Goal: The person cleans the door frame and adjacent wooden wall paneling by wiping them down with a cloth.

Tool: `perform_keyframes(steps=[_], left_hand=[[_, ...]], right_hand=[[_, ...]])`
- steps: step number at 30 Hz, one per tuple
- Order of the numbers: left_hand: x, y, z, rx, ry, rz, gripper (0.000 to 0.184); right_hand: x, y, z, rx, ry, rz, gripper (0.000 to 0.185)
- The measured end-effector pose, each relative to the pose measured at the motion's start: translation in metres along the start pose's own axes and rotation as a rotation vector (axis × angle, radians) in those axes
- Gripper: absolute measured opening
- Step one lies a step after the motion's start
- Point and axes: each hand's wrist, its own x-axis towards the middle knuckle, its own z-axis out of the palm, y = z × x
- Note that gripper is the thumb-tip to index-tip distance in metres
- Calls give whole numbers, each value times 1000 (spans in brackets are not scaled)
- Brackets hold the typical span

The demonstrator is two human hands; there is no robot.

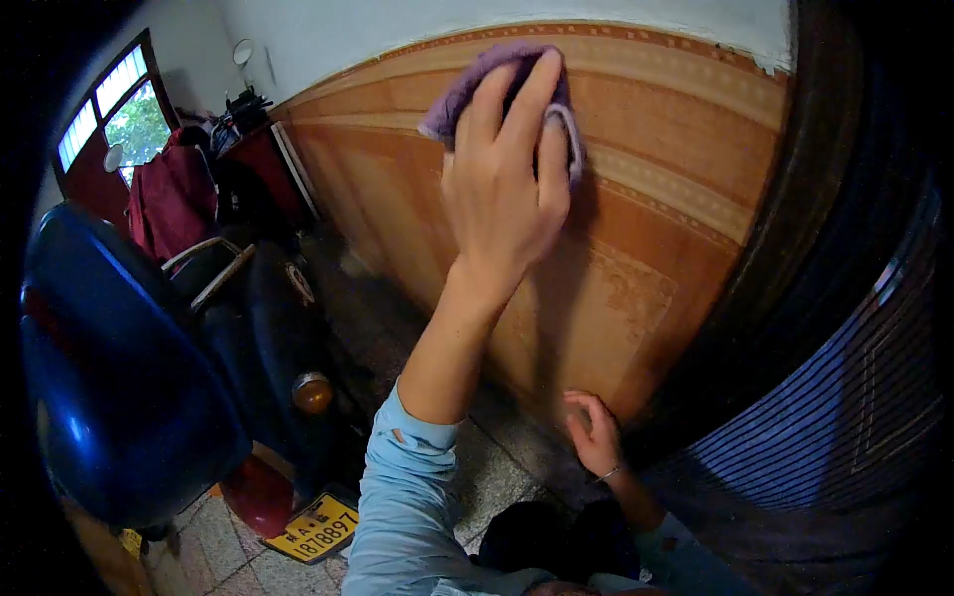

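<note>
My left hand point(507, 189) is raised and holds a folded purple cloth point(467, 94) against the wall's upper wood-patterned panel point(656, 109). Its fingers press over the cloth, and part of the cloth is hidden behind them. Lower down, my right hand point(596, 437) hangs close to the bottom of the panelling, thumb and fingers apart, with nothing in it. Whether it touches the panel I cannot tell. A thin bracelet point(608, 474) circles that wrist.
A dark blue motorbike point(129, 377) with a yellow licence plate point(316, 528) stands on the tiled floor point(487, 472) at left. A dark red cloth point(174, 194) lies beyond it, near a window point(139, 124). Dark framing and a striped surface point(795, 437) are at right.
</note>
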Motion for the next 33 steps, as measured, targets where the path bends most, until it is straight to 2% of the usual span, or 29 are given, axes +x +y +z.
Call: perform_keyframes(steps=[5, 11, 19, 24, 28, 33], left_hand=[[0, 1, 5, -37, -6, -69, 36], [2, -1, 4, -15, -24, -38, 37], [-9, 2, 3, -124, -43, -71, 37], [9, -4, 9, -190, 39, -8, 36], [14, 2, 8, -261, 68, -70, 31], [16, -2, 8, -248, 42, -43, 28]], right_hand=[[-1, -2, -5, 6, -19, 31, 27], [0, 9, -5, -25, -12, -36, 28], [0, 8, -6, -54, -21, 14, 27], [-5, 19, -4, -72, -35, 12, 27], [-9, 20, -3, -84, -19, -28, 28], [-9, 19, -2, -88, -10, -7, 27]])
